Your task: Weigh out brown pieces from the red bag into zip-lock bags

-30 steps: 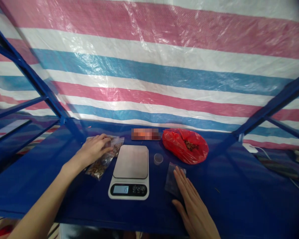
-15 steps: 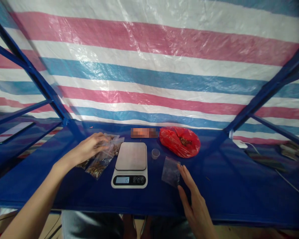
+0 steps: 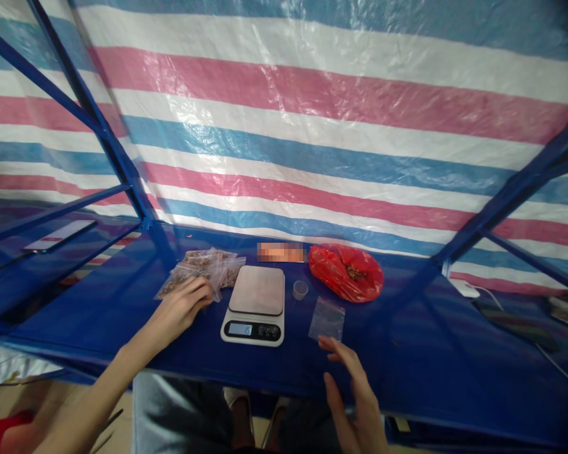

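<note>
My left hand (image 3: 180, 309) curls at the edge of a clear plastic bag (image 3: 194, 272) of dried brown pieces and appears to grip it. A second such bag lies in the same overlapping pile. My right hand (image 3: 353, 403) hovers at the table's front edge, its fingers spread and holding nothing. Its fingertips are just short of a small empty clear bag (image 3: 326, 319). Between my hands stands a white digital kitchen scale (image 3: 256, 290) with a steel plate and a lit display; nothing is on it.
A small clear cup (image 3: 300, 290) and a red plastic bag (image 3: 346, 273) with brown contents stand behind the scale. A pixelated object (image 3: 280, 252) lies at the back. The blue table (image 3: 421, 359) sits under a striped tarp on blue frame bars (image 3: 118, 132).
My right hand has drawn back from the small clear bag towards me, and its fingers have spread. My left hand has moved lower on the bags. The view has tilted down.
</note>
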`<state>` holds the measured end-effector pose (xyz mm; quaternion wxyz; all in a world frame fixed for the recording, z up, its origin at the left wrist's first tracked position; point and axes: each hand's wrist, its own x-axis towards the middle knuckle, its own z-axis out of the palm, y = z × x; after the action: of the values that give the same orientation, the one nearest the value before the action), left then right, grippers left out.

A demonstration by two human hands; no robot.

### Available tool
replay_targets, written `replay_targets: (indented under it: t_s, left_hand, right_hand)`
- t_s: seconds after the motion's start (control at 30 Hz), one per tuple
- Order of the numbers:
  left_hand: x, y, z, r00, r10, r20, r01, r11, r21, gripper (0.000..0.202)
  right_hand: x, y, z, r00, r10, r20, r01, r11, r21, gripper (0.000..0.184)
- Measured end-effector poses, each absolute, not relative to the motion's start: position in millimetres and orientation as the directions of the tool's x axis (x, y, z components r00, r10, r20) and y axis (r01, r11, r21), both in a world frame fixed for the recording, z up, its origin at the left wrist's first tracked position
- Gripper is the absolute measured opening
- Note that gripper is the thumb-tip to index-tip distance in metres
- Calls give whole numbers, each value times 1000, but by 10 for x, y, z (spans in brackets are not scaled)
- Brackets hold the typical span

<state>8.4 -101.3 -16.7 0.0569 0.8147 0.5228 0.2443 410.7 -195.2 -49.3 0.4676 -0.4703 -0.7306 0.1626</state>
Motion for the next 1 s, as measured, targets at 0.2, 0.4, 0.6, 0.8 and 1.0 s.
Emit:
replay_targets:
  t_s: [0.2, 0.4, 0.6, 0.8, 1.0]
  left_hand:
    - [390, -1339, -127, 61, 777, 626, 767, -438, 469, 14]
    - [1067, -1944, -199, 61, 825, 562, 539, -502, 677, 17]
    - [1393, -2277, -189, 310, 923, 228, 230, -305, 924, 15]
    - [1439, -2525, -236, 348, 918, 190, 31, -214, 976, 26]
    - [1463, -2497, -453, 404, 898, 173, -109, -141, 984, 32]
  right_hand:
    - [4098, -1947, -538, 13, 853, 521, 469, 455, -757, 43]
    - [3945, -2043, -712, -89, 836, 541, 442, 520, -731, 52]
    - [3818, -2218, -663, -365, 827, 428, 406, 555, -726, 67]
    - [3911, -2301, -553, -321, 854, 409, 344, 508, -790, 69]
    - [3864, -2250, -341, -354, 828, 435, 220, 526, -822, 56]
